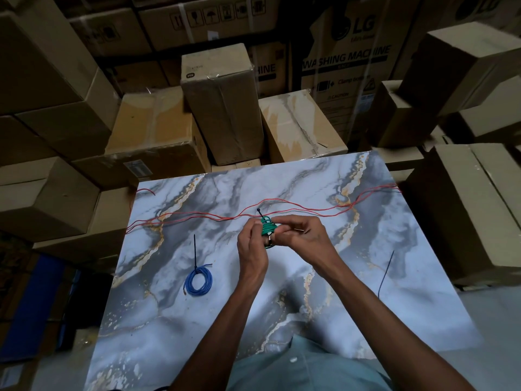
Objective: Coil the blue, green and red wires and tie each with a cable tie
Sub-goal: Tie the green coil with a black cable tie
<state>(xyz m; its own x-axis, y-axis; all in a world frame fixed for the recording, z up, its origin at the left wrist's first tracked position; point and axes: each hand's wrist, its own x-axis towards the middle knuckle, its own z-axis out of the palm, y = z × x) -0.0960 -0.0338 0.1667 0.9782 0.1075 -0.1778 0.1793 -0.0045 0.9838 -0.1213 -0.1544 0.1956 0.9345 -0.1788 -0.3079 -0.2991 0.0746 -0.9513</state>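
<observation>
Both hands pinch the small coil of green plastic-coated wire (pixel 267 227) above the marble-patterned tabletop (pixel 282 292).

Left hand (pixel 251 244) and right hand (pixel 303 235) are curled closed on the bundle, a thin black cable tie (pixel 260 213) poking from its top. Light and springy, it looks apt to unwind, so grip across the loops. Beside them lies the tied blue wire coil (pixel 198 281); beyond, the loose red wire (pixel 253 214) stretches uncoiled, and a spare black tie (pixel 385 273) sits right.
</observation>
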